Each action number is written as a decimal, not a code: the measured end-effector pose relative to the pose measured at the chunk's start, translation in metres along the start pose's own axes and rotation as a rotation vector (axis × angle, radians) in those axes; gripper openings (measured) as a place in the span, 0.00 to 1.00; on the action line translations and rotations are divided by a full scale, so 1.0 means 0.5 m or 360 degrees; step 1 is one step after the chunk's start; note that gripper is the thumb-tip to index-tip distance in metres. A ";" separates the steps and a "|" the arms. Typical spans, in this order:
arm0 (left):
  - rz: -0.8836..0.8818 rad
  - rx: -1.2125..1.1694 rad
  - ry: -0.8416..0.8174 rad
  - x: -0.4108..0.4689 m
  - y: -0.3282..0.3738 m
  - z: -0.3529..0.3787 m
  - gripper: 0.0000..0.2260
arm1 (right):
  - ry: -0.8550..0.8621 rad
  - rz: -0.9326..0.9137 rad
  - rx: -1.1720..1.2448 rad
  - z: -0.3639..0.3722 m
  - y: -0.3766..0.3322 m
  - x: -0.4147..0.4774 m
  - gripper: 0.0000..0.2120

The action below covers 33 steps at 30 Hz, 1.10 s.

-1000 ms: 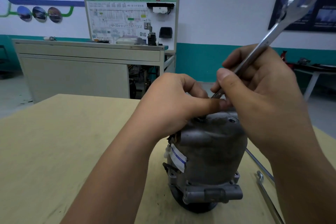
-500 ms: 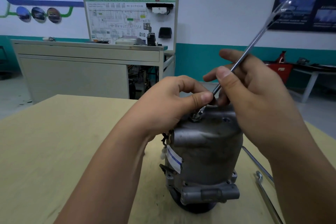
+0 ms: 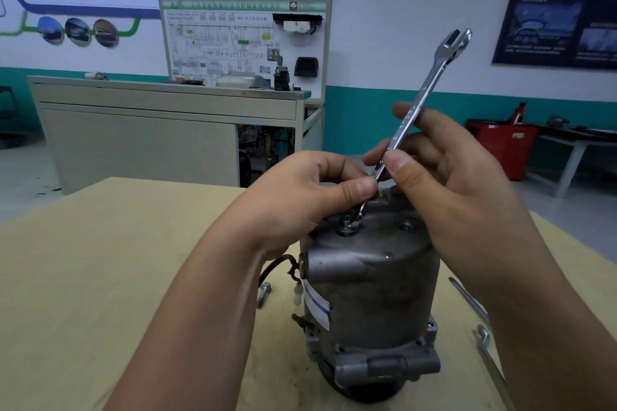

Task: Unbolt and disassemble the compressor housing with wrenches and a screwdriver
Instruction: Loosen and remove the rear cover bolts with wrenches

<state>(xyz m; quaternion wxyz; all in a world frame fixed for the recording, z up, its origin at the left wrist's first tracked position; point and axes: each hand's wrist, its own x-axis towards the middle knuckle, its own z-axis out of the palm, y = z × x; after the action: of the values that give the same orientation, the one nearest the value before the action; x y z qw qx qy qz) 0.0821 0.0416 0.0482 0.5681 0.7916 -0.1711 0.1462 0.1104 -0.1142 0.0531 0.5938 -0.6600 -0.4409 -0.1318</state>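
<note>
Compressor housing (image 3: 370,294) standing on end on the table (image 3: 100,277), long axis vertical. Wrench (image 3: 420,100) slanting up and to the right, lower end seated on the bolt (image 3: 347,223) atop the housing, forked end uppermost. Right hand (image 3: 444,173) pinching the shank between thumb and fingers. Left hand (image 3: 300,200) curled, thumb and forefinger pinching the lower end. Loose bolt (image 3: 263,294) lying beside the base.

Your wrench (image 3: 421,98), upper right of the frame, is polished, glossy chrome metal; your compressor housing (image 3: 370,277) is dull grey cast metal, matt and scuffed; the table (image 3: 100,260) looks pale, matt wood.
</note>
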 end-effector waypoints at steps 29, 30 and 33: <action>0.0141 0.0149 -0.0142 -0.032 -0.008 -0.058 0.05 | -0.0336 -0.0020 -0.0082 0.030 -0.040 0.019 0.07; 0.0143 0.0151 -0.0153 -0.031 -0.007 -0.056 0.05 | -0.0346 -0.0012 -0.0066 0.025 -0.038 0.019 0.07; 0.0154 0.0152 -0.0069 -0.025 -0.010 -0.053 0.05 | -0.0351 -0.0061 -0.0032 0.012 -0.037 0.019 0.07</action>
<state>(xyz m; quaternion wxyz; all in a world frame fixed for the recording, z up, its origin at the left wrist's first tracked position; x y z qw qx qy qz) 0.0718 0.0696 0.0470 0.5182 0.8115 -0.2143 0.1644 0.1001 -0.1064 0.0708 0.5324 -0.6679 -0.5147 -0.0741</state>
